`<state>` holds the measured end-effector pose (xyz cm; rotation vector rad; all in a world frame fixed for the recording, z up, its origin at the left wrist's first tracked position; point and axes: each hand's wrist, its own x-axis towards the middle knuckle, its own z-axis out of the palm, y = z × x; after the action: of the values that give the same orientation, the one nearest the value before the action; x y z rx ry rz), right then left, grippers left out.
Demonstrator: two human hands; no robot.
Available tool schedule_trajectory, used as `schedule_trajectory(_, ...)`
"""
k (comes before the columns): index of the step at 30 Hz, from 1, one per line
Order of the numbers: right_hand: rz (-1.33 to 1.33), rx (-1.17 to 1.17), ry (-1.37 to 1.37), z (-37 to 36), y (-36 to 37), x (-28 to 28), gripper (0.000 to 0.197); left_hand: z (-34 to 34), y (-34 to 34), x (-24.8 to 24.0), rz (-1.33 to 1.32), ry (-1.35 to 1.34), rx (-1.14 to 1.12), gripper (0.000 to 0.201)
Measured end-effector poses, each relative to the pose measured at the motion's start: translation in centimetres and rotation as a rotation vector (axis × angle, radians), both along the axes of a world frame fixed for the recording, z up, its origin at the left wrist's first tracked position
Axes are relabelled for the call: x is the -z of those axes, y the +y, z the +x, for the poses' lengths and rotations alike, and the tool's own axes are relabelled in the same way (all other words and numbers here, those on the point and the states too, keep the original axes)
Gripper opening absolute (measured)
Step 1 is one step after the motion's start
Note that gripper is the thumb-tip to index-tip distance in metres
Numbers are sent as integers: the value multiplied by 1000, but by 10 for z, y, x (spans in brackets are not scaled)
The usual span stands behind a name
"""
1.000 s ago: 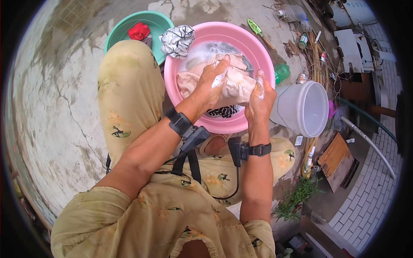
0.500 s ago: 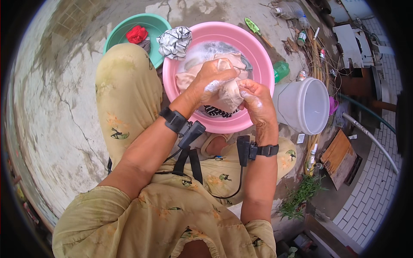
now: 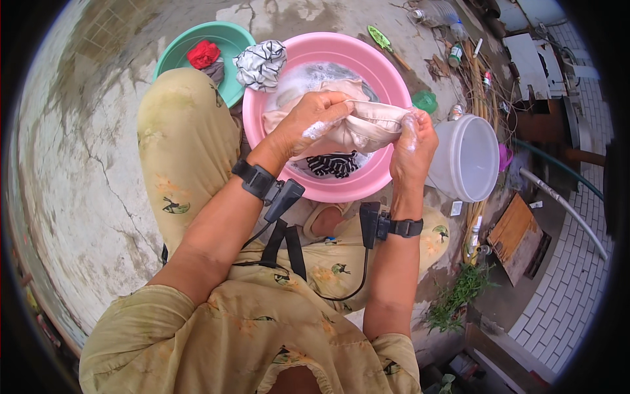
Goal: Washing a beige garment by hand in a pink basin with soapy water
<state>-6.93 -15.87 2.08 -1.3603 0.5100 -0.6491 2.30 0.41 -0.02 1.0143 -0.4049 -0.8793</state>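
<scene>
A wet pale pink garment (image 3: 371,128) is stretched between my hands above a pink basin (image 3: 341,192). My left hand (image 3: 314,123) pinches one part of its edge, with suds on the thumb side. At the other end my right hand (image 3: 415,141) grips the edge between thumb and fingers, also soapy. The rest of the garment hangs down into the basin. Below it lies a black-and-white striped cloth (image 3: 333,164), and foamy water (image 3: 303,77) shows behind. A white cloth with dark lines (image 3: 260,65) is draped over the basin's left rim.
A green basin (image 3: 172,55) with a red cloth (image 3: 203,54) and a dark one stands at the far left. Right of the pink basin are a white bucket (image 3: 478,159), a green bottle (image 3: 424,101) and sticks. A green brush (image 3: 380,38) lies behind on the concrete.
My right hand has moved right and slightly up, away from my left hand. The bunched garment edge is now pulled out between them, and more of the striped cloth shows.
</scene>
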Motion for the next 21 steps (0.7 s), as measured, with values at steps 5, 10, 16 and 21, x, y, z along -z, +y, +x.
schedule_trajectory(5,-380,-3,144,3,8,-2,9,-2,-7,10,25,17,-165,37)
schedule_trajectory(10,-523,51,130,12,60,-13,10,-5,-17,13,-181,416,-296,32)
schedule_trajectory(16,-1148,11,134,31,59,-2,24,-35,-25,-7,-100,719,-353,25)
schedule_trajectory(21,-955,23,64,27,94,-2,28,-20,-15,0,65,537,-378,29)
